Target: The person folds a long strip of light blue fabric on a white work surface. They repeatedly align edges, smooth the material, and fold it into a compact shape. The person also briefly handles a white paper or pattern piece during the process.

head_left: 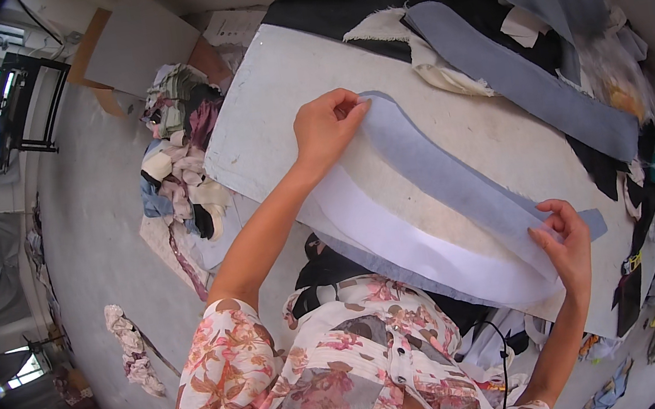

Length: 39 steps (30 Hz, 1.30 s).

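Grey-blue cloth, smooth and matte, makes a long curved strip (422,159) laid slantwise above the pale, scuffed tabletop (257,122), with a curving white band (398,232) on its near side. The left hand (327,131) pinches its rounded far-left end tightly between thumb and fingertips — the right hand (564,240) grips it near the right end, fingers curled and only slightly parted. Beyond lie a frayed cream scrap (456,77) and another grey-blue piece (514,74).
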Available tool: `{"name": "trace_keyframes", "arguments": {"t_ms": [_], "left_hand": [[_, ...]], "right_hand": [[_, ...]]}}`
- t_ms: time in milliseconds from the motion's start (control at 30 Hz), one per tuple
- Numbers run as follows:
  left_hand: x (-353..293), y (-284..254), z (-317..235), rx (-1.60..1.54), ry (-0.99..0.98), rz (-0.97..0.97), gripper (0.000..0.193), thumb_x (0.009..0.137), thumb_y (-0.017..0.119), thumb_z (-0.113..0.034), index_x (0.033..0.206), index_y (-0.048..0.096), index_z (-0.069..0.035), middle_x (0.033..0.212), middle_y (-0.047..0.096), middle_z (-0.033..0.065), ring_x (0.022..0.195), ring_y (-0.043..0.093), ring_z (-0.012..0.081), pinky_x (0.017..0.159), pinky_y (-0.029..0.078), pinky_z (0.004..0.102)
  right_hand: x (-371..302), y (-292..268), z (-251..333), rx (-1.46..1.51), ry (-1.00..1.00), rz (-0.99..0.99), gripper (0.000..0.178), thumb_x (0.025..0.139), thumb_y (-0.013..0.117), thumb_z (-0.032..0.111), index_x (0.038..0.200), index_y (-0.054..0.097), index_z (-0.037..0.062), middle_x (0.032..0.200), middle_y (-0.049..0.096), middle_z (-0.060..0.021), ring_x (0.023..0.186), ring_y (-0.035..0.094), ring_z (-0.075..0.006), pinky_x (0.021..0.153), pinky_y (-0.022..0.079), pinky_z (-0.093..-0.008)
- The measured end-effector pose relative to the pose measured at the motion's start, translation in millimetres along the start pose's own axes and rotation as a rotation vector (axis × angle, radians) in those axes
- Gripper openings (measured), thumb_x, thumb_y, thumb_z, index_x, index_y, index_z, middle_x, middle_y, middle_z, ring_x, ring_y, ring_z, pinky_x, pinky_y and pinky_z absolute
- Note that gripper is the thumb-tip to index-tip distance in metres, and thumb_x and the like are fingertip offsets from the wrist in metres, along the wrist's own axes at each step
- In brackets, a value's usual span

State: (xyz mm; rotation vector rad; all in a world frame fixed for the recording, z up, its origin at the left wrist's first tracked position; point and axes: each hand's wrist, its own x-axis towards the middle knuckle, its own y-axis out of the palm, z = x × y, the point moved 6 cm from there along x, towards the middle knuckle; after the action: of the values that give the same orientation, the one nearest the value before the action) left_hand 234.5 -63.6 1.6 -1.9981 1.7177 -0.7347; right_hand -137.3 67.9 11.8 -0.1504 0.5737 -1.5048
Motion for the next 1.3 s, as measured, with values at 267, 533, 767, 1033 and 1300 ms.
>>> {"name": "trace_keyframes", "arguments": {"t_ms": [267, 533, 767, 1033, 1300], "left_hand": [[6, 3, -8, 0.252, 0.139, -0.083, 0.018, 0.082, 0.074, -0.025, 0.083, 0.071, -0.008, 0.065, 0.065, -0.0001, 0.058, 0.059, 0.0086, 0.057, 0.046, 0.0238], [5, 1, -24, 0.355, 0.073, -0.007, 0.023, 0.082, 0.073, -0.021, 0.102, 0.070, -0.011, 0.085, 0.069, 0.0032, 0.073, 0.064, 0.0147, 0.067, 0.050, 0.0287], [-36, 48, -33, 0.733, 0.636, 0.346, 0.059, 0.097, 0.046, -0.042, 0.149, 0.035, -0.015, 0.159, 0.020, 0.0111, 0.148, 0.015, 0.0272, 0.120, 0.008, 0.0464], [-29, 48, -32, 0.761, 0.659, 0.455, 0.072, 0.096, 0.039, -0.057, 0.152, 0.027, -0.014, 0.161, 0.013, 0.0114, 0.150, 0.008, 0.0264, 0.121, 0.001, 0.0482], [-63, 65, -49, 0.691, 0.833, 0.628, 0.087, 0.088, 0.036, -0.071, 0.152, 0.027, -0.013, 0.161, 0.011, 0.0141, 0.150, 0.007, 0.0288, 0.120, 0.001, 0.0512]], "right_hand": [[10, 4, -3, 0.004, 0.008, 0.017, 0.032, 0.075, 0.070, 0.001, 0.106, 0.060, 0.0017, 0.064, 0.050, 0.0044, 0.063, 0.044, -0.0035, 0.061, 0.034, -0.0192], [15, 5, 0, -0.035, -0.011, 0.026, 0.032, 0.075, 0.069, 0.003, 0.105, 0.060, 0.0020, 0.064, 0.050, 0.0033, 0.061, 0.045, -0.0048, 0.059, 0.036, -0.0210], [18, 4, 1, -0.075, -0.019, 0.022, 0.031, 0.075, 0.070, 0.004, 0.105, 0.061, 0.0027, 0.063, 0.052, 0.0015, 0.060, 0.047, -0.0062, 0.059, 0.037, -0.0217], [23, 3, -2, -0.210, -0.067, -0.049, 0.034, 0.075, 0.070, 0.002, 0.107, 0.060, 0.0041, 0.063, 0.049, 0.0013, 0.059, 0.045, -0.0073, 0.058, 0.036, -0.0223], [23, 5, -2, -0.232, -0.099, -0.071, 0.034, 0.075, 0.070, 0.000, 0.107, 0.059, 0.0031, 0.061, 0.045, 0.0013, 0.059, 0.042, -0.0071, 0.057, 0.034, -0.0221]]}}
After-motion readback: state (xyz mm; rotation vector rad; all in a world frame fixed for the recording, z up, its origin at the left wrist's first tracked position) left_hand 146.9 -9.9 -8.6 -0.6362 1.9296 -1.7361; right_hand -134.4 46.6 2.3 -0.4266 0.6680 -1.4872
